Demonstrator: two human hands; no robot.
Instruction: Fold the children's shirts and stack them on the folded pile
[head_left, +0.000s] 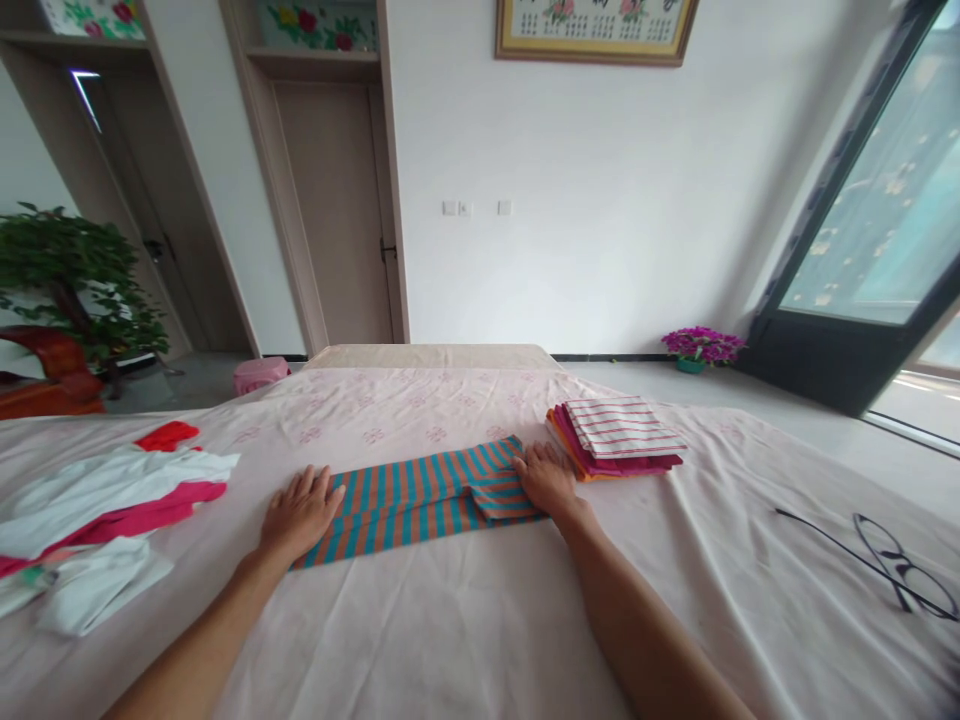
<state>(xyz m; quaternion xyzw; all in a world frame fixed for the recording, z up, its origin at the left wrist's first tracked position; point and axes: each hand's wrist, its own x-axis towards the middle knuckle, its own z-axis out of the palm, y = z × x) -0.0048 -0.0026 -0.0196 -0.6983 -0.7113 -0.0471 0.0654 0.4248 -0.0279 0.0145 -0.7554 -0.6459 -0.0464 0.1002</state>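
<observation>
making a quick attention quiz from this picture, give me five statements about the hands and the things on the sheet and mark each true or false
1. The left hand and the right hand both touch the teal-and-brown striped cloth. True.
2. A red-striped white cloth tops the folded stack. True.
3. The folded stack lies to the left of the teal-and-brown striped cloth. False: it lies to its right.
4. Eyeglasses lie on the sheet, to the right of the folded stack. True.
5. The left hand holds the eyeglasses. False: it rests on the teal-and-brown striped cloth.
</observation>
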